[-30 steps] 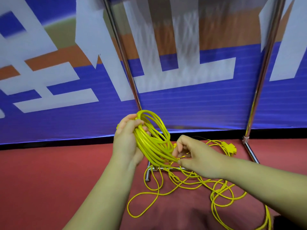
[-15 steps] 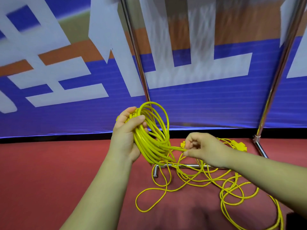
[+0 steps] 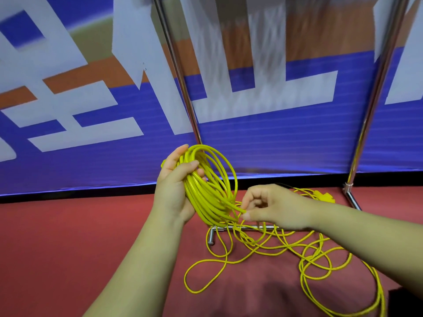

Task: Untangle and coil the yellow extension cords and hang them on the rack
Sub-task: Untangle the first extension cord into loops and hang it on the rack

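Head view: we gripped the coiled yellow cord (image 3: 210, 186) in our left hand (image 3: 176, 191), fingers wrapped round its loops, in front of the rack (image 3: 180, 76). Our right hand (image 3: 272, 207) pinched a strand (image 3: 235, 209) leaving the coil's lower edge (thumb against forefinger). More loose cord (image 3: 263, 248) lay tangled on the red floor (image 3: 68, 248), crossing the rack's base bar (image 3: 210, 236).

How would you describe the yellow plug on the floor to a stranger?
Follow the rack's right steel upright down to the red floor. Just left of its foot, beyond the right hand, lies the yellow plug: a blocky lump among thin cord loops.
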`<state>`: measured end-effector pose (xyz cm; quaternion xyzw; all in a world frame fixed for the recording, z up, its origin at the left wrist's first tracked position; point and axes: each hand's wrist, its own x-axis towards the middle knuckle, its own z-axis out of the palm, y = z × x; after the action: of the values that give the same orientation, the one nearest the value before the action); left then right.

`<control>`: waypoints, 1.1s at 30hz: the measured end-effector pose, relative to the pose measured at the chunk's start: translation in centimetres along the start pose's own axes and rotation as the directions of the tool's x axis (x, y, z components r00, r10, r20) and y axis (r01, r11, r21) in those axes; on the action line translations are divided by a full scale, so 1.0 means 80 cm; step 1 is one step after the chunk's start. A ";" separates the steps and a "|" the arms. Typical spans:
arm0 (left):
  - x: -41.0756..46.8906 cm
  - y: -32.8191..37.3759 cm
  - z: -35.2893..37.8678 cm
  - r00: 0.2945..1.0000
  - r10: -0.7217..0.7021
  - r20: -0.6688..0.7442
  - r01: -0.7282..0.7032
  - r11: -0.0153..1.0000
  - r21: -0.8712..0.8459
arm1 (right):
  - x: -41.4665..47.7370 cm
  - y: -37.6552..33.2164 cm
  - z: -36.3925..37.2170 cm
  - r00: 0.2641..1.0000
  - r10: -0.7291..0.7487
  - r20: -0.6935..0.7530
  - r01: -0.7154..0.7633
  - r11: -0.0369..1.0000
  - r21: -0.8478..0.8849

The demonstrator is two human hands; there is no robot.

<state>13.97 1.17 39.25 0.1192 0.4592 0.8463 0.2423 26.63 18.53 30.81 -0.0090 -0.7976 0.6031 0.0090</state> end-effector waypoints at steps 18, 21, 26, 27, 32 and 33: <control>0.002 0.002 -0.031 0.961 -0.073 0.268 -0.079 0.853 0.515 | 0.010 0.023 -0.075 0.953 0.108 -0.283 -0.105 0.994 0.024; -0.007 -0.013 -0.021 0.929 -0.175 0.325 -0.117 0.695 0.709 | 0.010 -0.005 -0.081 0.933 0.070 -0.353 -0.079 0.997 -0.011; -0.014 -0.048 -0.002 0.922 -0.263 0.285 -0.042 0.661 0.749 | 0.005 -0.038 -0.076 0.917 0.005 -0.399 -0.046 0.995 -0.092; -0.014 -0.054 0.001 0.928 -0.256 0.270 -0.028 0.676 0.737 | 0.002 -0.043 -0.075 0.918 -0.003 -0.397 -0.038 0.995 -0.097; -0.015 -0.070 0.010 0.943 -0.235 0.235 -0.005 0.697 0.717 | -0.014 -0.064 -0.073 0.939 -0.057 -0.339 0.015 0.992 -0.124; -0.015 -0.073 0.012 0.946 -0.235 0.225 -0.002 0.689 0.725 | -0.016 -0.066 -0.073 0.943 -0.066 -0.328 0.025 0.992 -0.128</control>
<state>17.15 3.90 34.93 0.3013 0.7163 0.5547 0.2974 28.06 22.66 37.49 -0.0924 -0.8200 0.5428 0.1562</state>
